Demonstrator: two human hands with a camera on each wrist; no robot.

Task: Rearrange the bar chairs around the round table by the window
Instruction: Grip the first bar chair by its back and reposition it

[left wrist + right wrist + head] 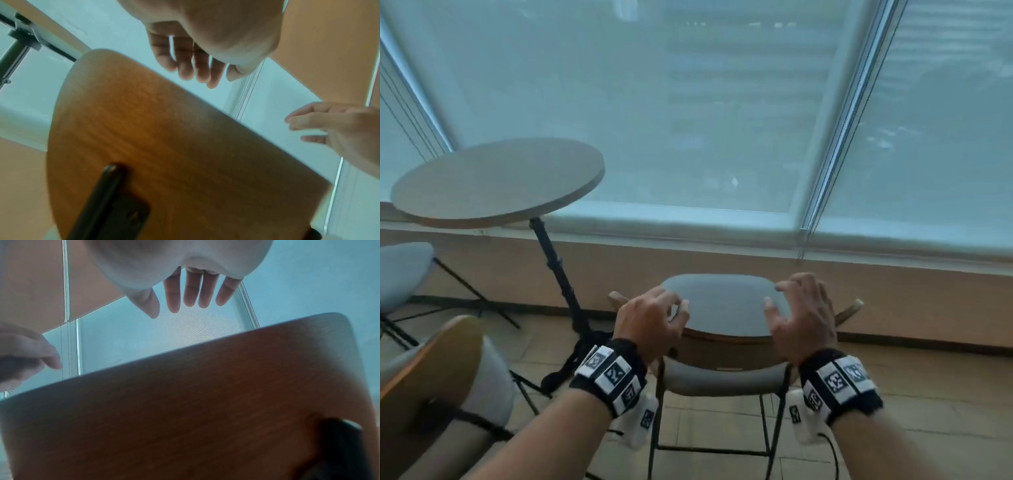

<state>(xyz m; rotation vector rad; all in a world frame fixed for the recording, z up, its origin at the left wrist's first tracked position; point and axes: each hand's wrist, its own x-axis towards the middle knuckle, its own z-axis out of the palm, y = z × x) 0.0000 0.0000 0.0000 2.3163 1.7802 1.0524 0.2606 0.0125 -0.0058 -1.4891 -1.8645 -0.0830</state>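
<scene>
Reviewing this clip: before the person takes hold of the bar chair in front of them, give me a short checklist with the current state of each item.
1. Left hand free to grasp: ok, fingers loosely spread, holding nothing.
2. Right hand free: ok, fingers spread, holding nothing.
3. Both hands over the backrest of the bar chair: ok, one toward each end.
4. Grip made: not ok, both wrist views show a gap between fingers and backrest.
5. Round table located: ok, to the left by the window.
6. Chair feet unobstructed: cannot tell, they are out of view.
</scene>
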